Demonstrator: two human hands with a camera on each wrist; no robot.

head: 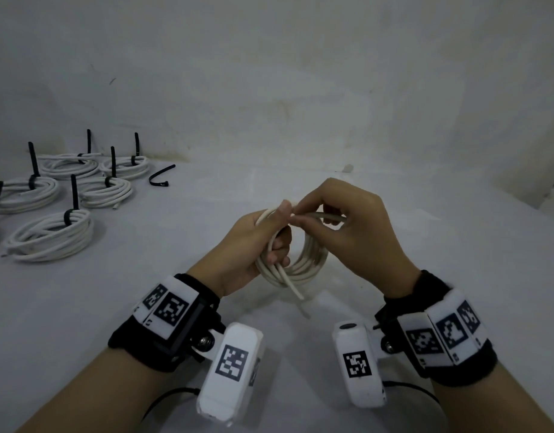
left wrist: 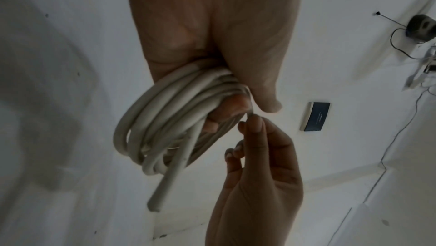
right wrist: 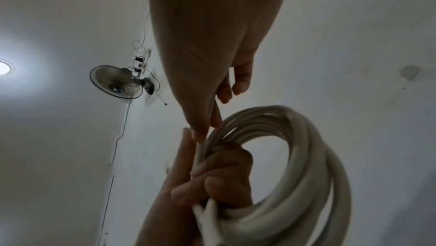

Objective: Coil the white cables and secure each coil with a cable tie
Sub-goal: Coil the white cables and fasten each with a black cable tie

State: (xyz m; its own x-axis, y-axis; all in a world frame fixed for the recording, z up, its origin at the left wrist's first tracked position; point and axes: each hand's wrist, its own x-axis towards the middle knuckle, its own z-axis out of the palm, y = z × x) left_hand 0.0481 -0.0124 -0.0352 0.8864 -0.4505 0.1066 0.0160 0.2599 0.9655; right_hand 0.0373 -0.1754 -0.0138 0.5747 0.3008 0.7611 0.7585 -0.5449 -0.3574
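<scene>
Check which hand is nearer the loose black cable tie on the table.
Left. The left hand grips the cable coil on the side toward the loose cable tie; the right hand pinches the cable farther right, away from it.

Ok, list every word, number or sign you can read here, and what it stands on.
No readable words or numbers.
Wristband markers: black-and-white square codes, no letters.
Wrist camera housings: square code only.
Dark wall plate: a faint line of print, too small and blurred to read.
</scene>
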